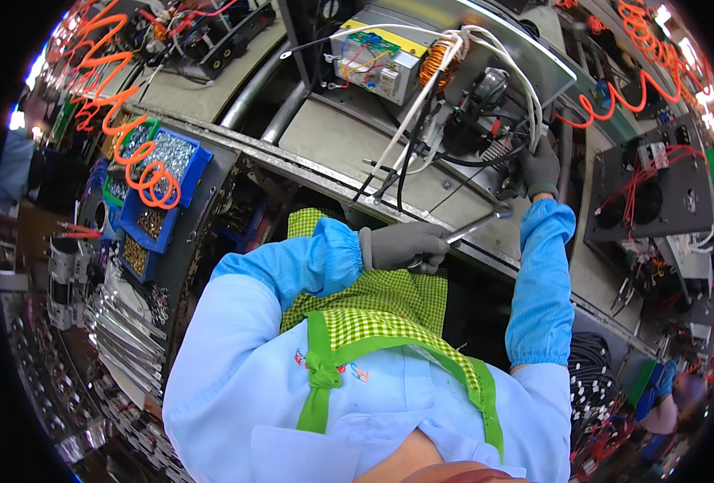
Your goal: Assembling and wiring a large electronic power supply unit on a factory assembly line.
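My left hand [406, 245], in a grey glove, is closed around a silver wrench [478, 225]. The wrench's far end points right, over the bench edge. Higher up on the right, my gloved right hand [540, 167] is curled at the side of an open machine assembly, by the lower ends of thick white cables [526, 76]. What its fingers grip is hidden. Inside the assembly are a copper-wound coil [439, 64], a black motor-like part [490, 87] and a metal box with a yellow top edge [379, 60]. Loose black and white leads hang toward the bench's front edge.
Blue bins [149, 221] of small metal fasteners stand at the left, under a coiled orange air hose [136, 153]. A dark panel with red wires [655, 181] stands at the right. Another partly built unit [200, 44] sits at the upper left. Metal tubes cross the bench [325, 145].
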Tool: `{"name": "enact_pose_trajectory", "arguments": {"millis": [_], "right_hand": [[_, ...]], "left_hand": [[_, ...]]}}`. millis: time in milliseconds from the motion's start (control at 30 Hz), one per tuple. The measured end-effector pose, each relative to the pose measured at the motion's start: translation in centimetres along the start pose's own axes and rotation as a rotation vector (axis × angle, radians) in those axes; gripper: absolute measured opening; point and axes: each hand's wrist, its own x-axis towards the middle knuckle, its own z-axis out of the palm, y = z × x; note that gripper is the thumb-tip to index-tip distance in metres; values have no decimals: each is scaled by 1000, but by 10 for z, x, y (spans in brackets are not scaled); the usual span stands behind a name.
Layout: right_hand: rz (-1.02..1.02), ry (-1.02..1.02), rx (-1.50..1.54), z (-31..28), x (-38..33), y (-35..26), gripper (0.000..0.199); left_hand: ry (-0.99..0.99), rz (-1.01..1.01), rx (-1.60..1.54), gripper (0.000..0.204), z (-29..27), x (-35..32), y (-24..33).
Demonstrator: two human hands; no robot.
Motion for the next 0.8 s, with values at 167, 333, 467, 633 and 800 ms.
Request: {"name": "enact_pose_trajectory", "arguments": {"millis": [167,333,467,633,800], "right_hand": [[-39,46,-8,11,2,15,29],[6,80,43,10,-3,0,28],[2,71,-20,6,-2,5,26],[-33,132,5,12,-1,5,29],[-4,139,52,12,-4,2,31]], "left_hand": [[186,98,-213,22,28,4,31],[216,-44,-657,13,16,52,30],[195,68,-490,17,21,87,50],[186,-9,137,36,26,99,87],[160,-169,463,64,30,104,109]]}}
